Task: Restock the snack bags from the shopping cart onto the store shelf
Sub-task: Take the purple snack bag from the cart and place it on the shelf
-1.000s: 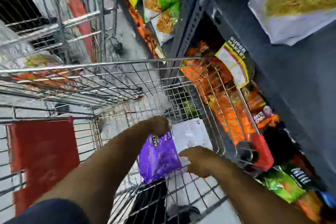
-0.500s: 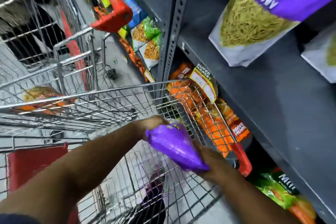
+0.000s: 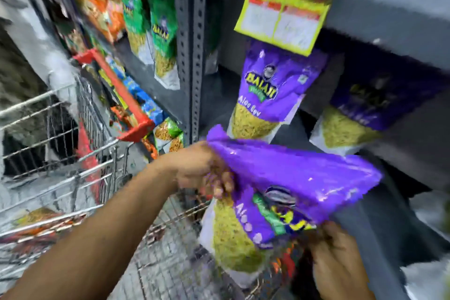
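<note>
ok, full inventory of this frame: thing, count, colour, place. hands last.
held snack bags: two, purple, in both hands, above the cart
shelved Aloo Sev bags: two, purple, standing on the shelf ahead
grey shelf: one, right side
price tag: one, yellow, hanging from the upper shelf edge
green bags: at least two, next bay left
shopping cart: one, silver wire, lower left
second cart's handle: one, red, left of centre
left hand: gripping the bags' left end
right hand: holding the bags from below
</note>
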`<action>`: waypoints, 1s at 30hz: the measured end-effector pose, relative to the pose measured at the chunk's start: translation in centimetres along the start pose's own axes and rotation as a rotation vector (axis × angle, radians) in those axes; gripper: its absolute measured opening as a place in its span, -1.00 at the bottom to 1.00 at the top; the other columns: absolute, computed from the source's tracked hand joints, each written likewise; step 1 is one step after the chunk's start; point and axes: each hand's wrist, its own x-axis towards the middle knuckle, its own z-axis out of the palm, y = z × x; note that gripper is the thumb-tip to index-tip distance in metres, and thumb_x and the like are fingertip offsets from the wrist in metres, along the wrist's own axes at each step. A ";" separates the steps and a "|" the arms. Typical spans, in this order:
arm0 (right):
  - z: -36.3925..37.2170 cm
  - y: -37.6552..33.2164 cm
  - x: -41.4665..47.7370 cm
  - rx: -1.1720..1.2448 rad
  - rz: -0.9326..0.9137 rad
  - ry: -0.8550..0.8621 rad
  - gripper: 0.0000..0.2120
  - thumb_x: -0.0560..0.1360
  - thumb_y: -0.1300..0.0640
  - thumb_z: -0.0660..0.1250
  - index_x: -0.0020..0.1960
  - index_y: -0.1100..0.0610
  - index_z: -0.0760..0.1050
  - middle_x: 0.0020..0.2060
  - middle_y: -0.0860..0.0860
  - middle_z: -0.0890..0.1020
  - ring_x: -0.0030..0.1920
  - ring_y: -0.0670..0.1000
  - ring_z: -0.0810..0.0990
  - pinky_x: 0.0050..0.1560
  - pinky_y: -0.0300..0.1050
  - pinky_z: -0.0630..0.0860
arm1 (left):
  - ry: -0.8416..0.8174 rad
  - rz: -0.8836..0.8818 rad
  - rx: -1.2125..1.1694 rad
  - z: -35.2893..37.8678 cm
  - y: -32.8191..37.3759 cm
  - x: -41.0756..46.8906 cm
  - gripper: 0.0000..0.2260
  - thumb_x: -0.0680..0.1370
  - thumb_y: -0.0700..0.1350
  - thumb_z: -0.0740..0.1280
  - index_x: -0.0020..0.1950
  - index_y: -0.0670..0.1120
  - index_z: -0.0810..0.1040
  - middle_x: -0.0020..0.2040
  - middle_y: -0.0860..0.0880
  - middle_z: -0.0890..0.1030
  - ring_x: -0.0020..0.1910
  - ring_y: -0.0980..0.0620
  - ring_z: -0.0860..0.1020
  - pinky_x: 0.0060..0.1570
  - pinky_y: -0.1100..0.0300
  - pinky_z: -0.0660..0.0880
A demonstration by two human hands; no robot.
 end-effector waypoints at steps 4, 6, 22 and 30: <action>-4.0 -1.8 3.4 0.126 -0.066 0.222 -0.78 0.48 0.14 0.23 -0.16 -0.13 0.59 -0.34 -0.25 0.65 -0.28 -0.31 0.49 -0.21 -0.43 0.43 | -0.245 0.100 -0.126 5.9 10.5 0.2 -0.68 0.62 -0.21 0.00 -0.20 -0.15 0.48 -0.58 -0.01 0.61 -0.61 0.16 0.55 -0.57 0.33 0.51; -4.9 -1.0 4.3 0.214 -0.031 0.261 -0.80 0.49 -0.06 0.25 -0.09 0.01 0.59 -0.23 -0.11 0.66 -0.14 -0.14 0.52 -0.05 -0.15 0.49 | -0.262 0.048 -0.229 8.1 12.3 2.8 -0.60 0.61 -0.07 0.00 -0.27 -0.08 0.54 -0.51 0.03 0.65 -0.53 0.16 0.60 -0.39 0.30 0.50; -12.4 -5.4 9.4 0.277 -0.142 0.281 -0.55 0.15 -0.22 0.51 -0.02 -0.09 0.58 -0.15 -0.16 0.71 -0.11 -0.14 0.62 0.02 -0.15 0.57 | 0.118 0.575 0.312 13.8 2.0 5.9 0.15 0.19 0.16 0.51 0.51 -0.04 -0.20 0.51 0.05 0.03 0.48 0.11 0.06 0.43 0.14 0.14; -13.3 -5.4 10.5 -0.049 -0.086 0.554 -0.73 0.35 -0.21 0.36 -0.14 -0.02 0.58 -0.33 -0.15 0.68 -0.29 -0.20 0.59 -0.15 -0.36 0.46 | 0.124 0.567 0.313 15.3 1.5 8.3 0.00 -0.04 0.30 0.60 0.32 0.19 0.25 0.26 0.18 0.50 0.25 0.18 0.48 0.19 -0.01 0.50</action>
